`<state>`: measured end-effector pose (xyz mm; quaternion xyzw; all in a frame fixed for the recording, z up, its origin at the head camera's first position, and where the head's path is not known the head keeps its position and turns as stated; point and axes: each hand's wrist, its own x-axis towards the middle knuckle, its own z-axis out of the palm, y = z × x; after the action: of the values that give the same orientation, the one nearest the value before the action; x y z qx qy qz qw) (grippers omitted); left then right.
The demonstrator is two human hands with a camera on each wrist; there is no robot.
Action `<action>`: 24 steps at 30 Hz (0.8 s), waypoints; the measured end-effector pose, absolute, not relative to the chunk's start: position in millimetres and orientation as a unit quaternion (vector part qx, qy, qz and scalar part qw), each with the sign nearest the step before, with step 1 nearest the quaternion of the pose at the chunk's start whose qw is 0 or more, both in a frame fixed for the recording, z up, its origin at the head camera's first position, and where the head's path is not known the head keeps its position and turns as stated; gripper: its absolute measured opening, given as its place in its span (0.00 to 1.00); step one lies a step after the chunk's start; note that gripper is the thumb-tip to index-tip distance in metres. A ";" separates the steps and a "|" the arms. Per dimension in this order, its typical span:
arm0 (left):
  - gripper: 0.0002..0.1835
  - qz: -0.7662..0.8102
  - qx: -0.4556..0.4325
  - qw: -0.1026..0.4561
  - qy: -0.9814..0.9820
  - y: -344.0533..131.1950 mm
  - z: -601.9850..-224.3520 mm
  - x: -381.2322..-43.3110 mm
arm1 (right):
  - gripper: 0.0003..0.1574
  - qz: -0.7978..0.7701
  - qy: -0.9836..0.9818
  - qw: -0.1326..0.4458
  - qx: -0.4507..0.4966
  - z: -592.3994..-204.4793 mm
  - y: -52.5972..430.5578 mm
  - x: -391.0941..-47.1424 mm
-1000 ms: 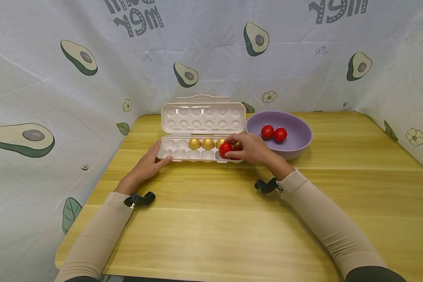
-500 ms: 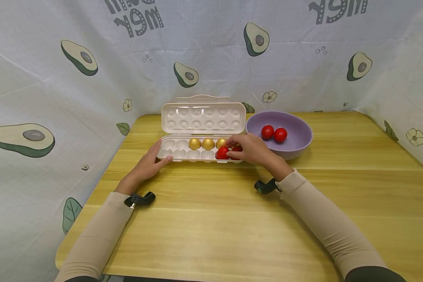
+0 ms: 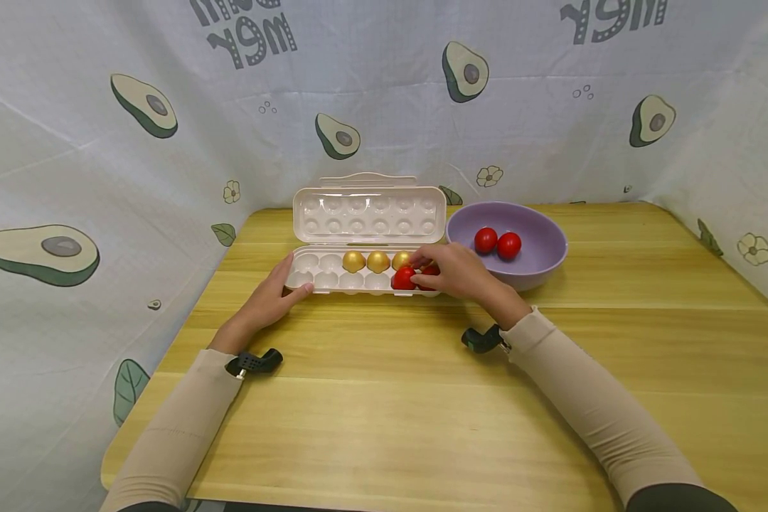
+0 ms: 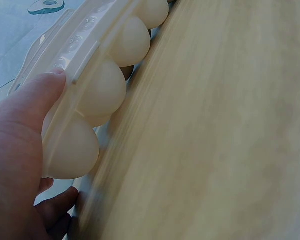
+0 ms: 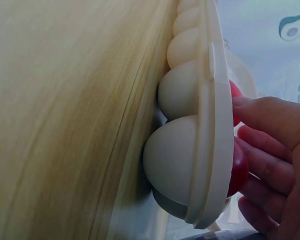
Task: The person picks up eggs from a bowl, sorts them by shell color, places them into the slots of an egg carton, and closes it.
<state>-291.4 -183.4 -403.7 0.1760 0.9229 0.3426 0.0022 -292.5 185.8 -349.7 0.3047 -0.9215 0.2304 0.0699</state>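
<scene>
An egg box (image 3: 352,281) with its lid raised lies across the far part of the table. My left hand (image 3: 265,302) holds its left end, the thumb on the front rim in the left wrist view. In the front row, my right hand (image 3: 461,270) pinches a red egg (image 3: 403,278) that sits in a cup. Another red egg (image 5: 238,170) sits in the end cup under that hand, partly hidden. Several gold eggs (image 3: 378,262) stand in the back row; the right fingers cover part of that row.
A purple bowl (image 3: 540,259) stands just right of the egg box and holds two red eggs (image 3: 508,245). The wooden table (image 3: 371,398) reaches back to a white cloth (image 3: 397,92) printed with avocados.
The right hand has lowered the red egg slightly leftward into a front-row cup, and it has stayed there since half a second ago. The left hand has not moved.
</scene>
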 end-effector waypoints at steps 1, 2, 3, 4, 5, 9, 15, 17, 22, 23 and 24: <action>0.48 0.342 0.176 0.002 0.923 -183.6 -403.8 -291.4 | 0.20 0.231 -0.922 0.071 0.304 -349.6 185.5 -292.4; 0.48 0.342 0.176 0.002 0.923 -183.7 -403.9 -291.3 | 0.20 0.230 -0.922 0.071 0.303 -349.6 185.2 -292.4; 0.48 0.342 0.176 0.002 0.923 -183.9 -404.0 -291.3 | 0.19 0.230 -0.922 0.072 0.302 -349.5 184.9 -292.4; 0.48 0.342 0.176 0.002 0.923 -184.0 -404.4 -291.4 | 0.19 0.232 -0.922 0.073 0.302 -349.5 184.6 -292.2; 0.48 0.341 0.176 0.001 0.923 -184.1 -404.8 -291.7 | 0.19 0.231 -0.922 0.074 0.301 -349.7 184.4 -292.3; 0.49 0.342 0.174 0.001 0.924 -184.6 -406.1 -292.5 | 0.19 0.229 -0.923 0.075 0.300 -350.5 184.9 -292.6; 0.49 0.343 0.174 -0.004 0.923 -184.9 -406.5 -291.9 | 0.20 0.239 -0.923 0.063 0.296 -349.7 185.6 -293.0; 0.49 0.343 0.174 -0.005 0.923 -184.6 -406.3 -291.4 | 0.20 0.247 -0.922 0.055 0.294 -348.7 186.0 -292.8; 0.49 0.341 0.173 -0.001 0.924 -183.7 -405.3 -291.3 | 0.20 0.279 -0.915 0.034 0.290 -346.2 188.6 -293.1; 0.49 0.341 0.172 0.001 0.924 -183.6 -405.1 -291.5 | 0.20 0.285 -0.913 0.031 0.289 -345.6 189.4 -293.2; 0.49 0.340 0.172 0.001 0.925 -183.4 -404.9 -291.5 | 0.20 0.293 -0.912 0.030 0.287 -344.8 190.2 -293.3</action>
<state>-291.5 -183.4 -404.9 0.1722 0.9246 0.3397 0.0008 -293.3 190.2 -344.8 0.2870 -0.9117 0.2926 0.0298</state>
